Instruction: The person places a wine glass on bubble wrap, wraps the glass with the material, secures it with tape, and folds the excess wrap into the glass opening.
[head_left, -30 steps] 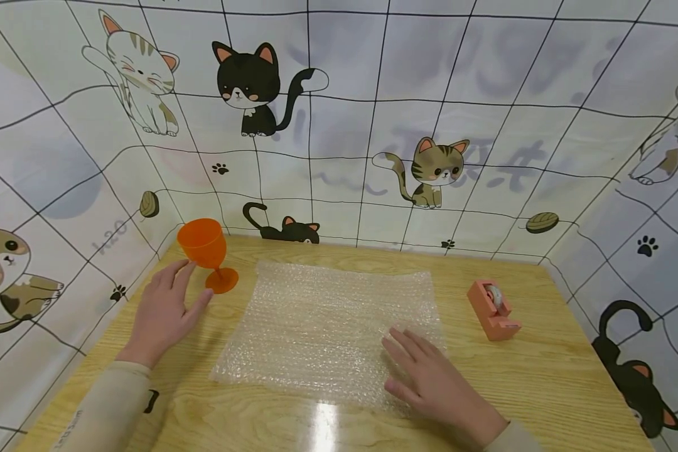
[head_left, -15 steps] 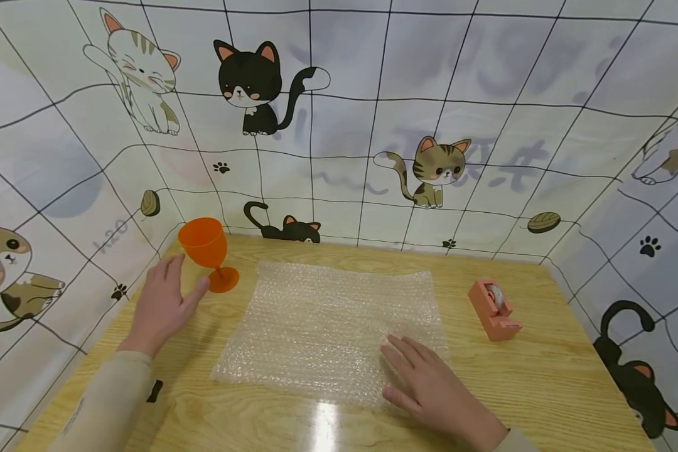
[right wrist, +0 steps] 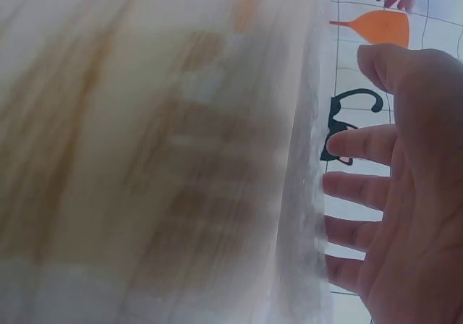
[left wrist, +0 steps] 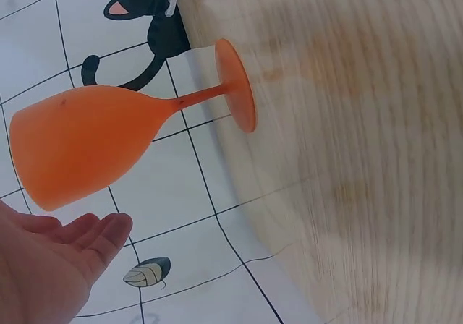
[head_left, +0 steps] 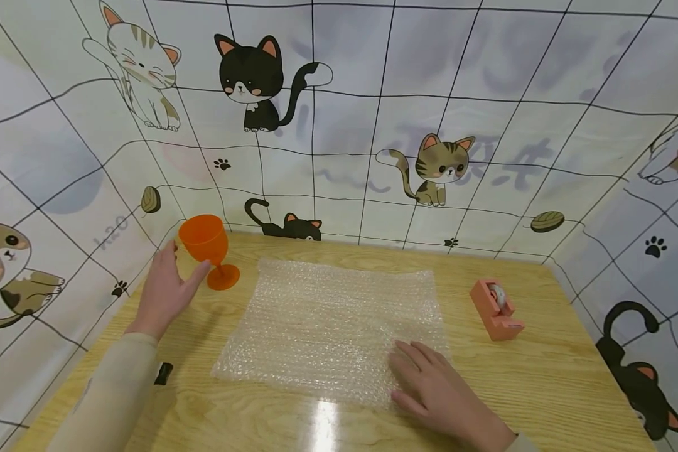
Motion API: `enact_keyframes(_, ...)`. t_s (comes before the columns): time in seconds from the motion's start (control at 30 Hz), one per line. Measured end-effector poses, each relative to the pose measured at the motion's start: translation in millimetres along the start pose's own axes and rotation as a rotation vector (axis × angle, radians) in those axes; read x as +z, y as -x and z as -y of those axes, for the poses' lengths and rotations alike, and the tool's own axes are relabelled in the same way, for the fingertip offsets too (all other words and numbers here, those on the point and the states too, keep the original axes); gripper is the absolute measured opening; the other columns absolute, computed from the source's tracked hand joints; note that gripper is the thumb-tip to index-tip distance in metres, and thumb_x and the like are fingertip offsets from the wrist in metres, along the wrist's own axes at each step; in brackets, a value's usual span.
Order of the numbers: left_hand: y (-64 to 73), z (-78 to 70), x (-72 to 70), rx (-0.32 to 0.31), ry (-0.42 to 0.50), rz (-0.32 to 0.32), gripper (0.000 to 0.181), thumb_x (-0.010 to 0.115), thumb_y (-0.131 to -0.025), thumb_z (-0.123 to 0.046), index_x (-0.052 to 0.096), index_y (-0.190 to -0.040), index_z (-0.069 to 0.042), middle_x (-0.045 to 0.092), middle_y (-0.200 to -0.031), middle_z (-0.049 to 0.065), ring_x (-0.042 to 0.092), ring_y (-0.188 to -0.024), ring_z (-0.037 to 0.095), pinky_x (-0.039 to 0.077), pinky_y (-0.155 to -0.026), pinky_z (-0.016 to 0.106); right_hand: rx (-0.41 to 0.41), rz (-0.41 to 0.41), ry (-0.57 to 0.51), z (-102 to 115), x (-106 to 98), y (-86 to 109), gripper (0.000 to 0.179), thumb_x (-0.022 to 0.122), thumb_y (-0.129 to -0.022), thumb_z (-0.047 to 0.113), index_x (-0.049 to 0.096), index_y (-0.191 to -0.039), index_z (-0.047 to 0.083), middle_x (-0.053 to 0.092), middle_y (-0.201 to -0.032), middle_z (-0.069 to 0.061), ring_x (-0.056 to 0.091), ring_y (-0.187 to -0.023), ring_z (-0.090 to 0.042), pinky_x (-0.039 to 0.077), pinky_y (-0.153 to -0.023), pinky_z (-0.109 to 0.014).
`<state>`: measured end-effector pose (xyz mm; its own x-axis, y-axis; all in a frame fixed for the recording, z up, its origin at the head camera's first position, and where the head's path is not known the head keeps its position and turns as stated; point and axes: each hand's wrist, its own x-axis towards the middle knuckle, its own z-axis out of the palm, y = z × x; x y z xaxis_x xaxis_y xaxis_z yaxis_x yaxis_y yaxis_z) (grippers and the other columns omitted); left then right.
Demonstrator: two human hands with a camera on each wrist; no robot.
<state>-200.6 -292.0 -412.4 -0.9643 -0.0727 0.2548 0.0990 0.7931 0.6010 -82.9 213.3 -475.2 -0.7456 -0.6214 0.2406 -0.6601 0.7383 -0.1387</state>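
Observation:
An orange goblet [head_left: 205,242] stands upright at the table's back left. My left hand [head_left: 164,289] is just left of it, thumb and fingers spread around the bowl's near side. In the left wrist view, a small gap shows between the fingers [left wrist: 108,237] and the goblet's bowl [left wrist: 87,143]. A sheet of clear bubble wrap [head_left: 333,326] lies flat in the middle of the table. Over its right front part is my right hand [head_left: 441,392], palm down with fingers loosely extended. Whether its fingertips touch the wrap I cannot tell.
A pink tape dispenser [head_left: 494,311] with a roll of tape stands right of the bubble wrap. A small black object [head_left: 164,373] lies beside my left sleeve. Cat-printed cloth [head_left: 339,125] walls in the wooden table [head_left: 248,420] at the back and sides.
My left hand has moved closer to the goblet, its fingers now reaching further along the bowl's left side. My right hand has shifted slightly right. The goblet stays standing.

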Motion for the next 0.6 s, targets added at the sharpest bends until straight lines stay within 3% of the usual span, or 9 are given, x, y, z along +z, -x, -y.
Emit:
enact_keyframes(0.27,-10.8,-5.9,2.9,-0.072,0.108,0.0,0.097,0.055,-0.101,-0.059,0.011,-0.162,0.002,0.028,-0.157,0.032,0.035,-0.137,0.051,0.04,-0.103,0.071,0.039,0.012,0.033,-6,-3,8.8,0.054,0.071,-0.094,0.037,0.063,-0.137,0.005,0.058,-0.144,-0.017,0.055,-0.13,-0.041,0.048,-0.103,-0.059)
enact_keyframes(0.6,-26.1,-10.3,5.5,-0.102,0.18,-0.043,0.088,0.058,-0.098,-0.061,0.03,-0.154,0.0,0.042,-0.146,0.026,0.04,-0.133,0.046,0.039,-0.105,0.067,0.111,0.06,0.065,-15,-9,17.0,0.062,0.075,-0.087,0.034,0.062,-0.137,0.0,0.057,-0.143,-0.02,0.054,-0.13,-0.042,0.048,-0.103,-0.059)
